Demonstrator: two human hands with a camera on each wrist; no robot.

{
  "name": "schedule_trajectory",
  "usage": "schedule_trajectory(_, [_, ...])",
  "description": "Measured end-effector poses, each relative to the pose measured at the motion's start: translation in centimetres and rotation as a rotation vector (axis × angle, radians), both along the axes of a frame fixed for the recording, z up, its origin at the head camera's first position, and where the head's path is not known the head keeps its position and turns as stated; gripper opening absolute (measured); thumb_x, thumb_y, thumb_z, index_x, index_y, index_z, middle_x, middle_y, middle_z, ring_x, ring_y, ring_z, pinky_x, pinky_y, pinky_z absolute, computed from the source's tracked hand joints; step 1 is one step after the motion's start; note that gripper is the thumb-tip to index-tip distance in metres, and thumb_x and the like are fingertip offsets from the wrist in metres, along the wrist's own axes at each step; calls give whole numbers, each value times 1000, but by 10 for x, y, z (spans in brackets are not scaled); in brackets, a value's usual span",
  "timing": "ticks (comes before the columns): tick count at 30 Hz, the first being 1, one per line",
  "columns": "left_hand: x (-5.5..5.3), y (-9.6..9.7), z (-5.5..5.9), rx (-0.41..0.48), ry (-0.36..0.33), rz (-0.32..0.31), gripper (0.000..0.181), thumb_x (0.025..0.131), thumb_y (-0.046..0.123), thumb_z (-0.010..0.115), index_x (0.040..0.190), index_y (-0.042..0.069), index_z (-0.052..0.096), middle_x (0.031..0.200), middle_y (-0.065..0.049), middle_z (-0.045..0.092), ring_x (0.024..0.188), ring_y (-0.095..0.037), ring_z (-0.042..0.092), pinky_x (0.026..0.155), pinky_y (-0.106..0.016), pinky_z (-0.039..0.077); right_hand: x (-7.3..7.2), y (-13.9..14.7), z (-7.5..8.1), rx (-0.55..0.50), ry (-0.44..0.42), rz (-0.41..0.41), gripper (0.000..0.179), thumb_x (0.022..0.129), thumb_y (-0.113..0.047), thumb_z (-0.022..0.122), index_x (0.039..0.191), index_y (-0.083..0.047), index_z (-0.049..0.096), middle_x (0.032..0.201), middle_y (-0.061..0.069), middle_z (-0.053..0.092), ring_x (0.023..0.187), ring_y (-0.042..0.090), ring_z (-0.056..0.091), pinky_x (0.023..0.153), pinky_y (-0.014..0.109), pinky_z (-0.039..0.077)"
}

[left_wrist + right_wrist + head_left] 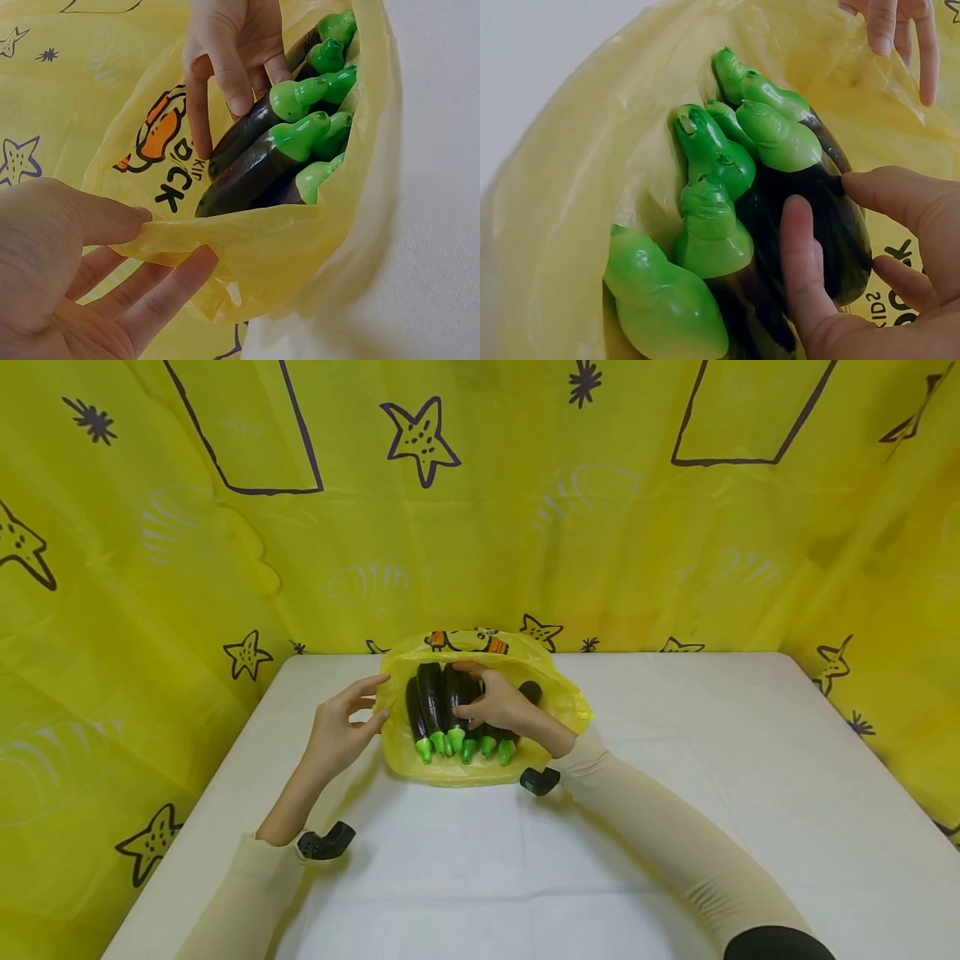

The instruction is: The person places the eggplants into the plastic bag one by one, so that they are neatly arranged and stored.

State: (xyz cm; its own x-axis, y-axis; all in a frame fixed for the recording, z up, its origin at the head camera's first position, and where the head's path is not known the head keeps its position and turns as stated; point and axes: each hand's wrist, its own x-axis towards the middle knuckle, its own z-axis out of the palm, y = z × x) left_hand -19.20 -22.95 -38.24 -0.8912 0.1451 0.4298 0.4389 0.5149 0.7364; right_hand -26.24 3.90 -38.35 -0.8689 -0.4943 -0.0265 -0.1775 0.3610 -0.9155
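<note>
An open yellow plastic bag [551, 731] lies on the table with several dark purple eggplants [431, 697] inside, their green stem ends toward me. At the bag's left rim, my left hand [341, 727] pinches the plastic, with the thumb over the edge and fingers on the outside in the left wrist view. My right hand [506, 697] reaches into the bag and grips one eggplant [847, 232] between thumb and fingers. That eggplant still lies among the others. My right hand hides part of the eggplants on the right side in the head view.
The bag rests near the back edge of a white-covered table [450, 877]. Behind it and at both sides hangs a yellow curtain [480, 543] printed with starfish and shells. Each wrist wears a black camera mount [326, 842].
</note>
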Motion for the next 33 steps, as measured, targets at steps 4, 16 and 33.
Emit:
schedule_trajectory(4, [1,0,1,1,3,3,52,90,-9,72,139,5,62,135,-18,64,108,-39,68,71,-24,63,0,0,-2,-9,20,7,75,93,-7,76,158,-16,39,157,25,39,74,29,75,80,35,63])
schedule_trajectory(16, [1,0,1,-6,12,7,52,90,-9,72,139,5,62,135,-18,65,108,-39,69,71,-24,62,0,0,-2,-13,32,4,75,93,-7,76,158,-15,39,162,18,36,74,29,74,76,37,63])
schedule_trajectory(33, [0,-3,3,-33,80,12,51,89,-7,75,137,5,64,134,-18,65,106,-40,70,71,-19,60,8,8,2,7,32,19,79,94,-11,75,161,-17,33,159,22,32,80,31,72,74,39,63])
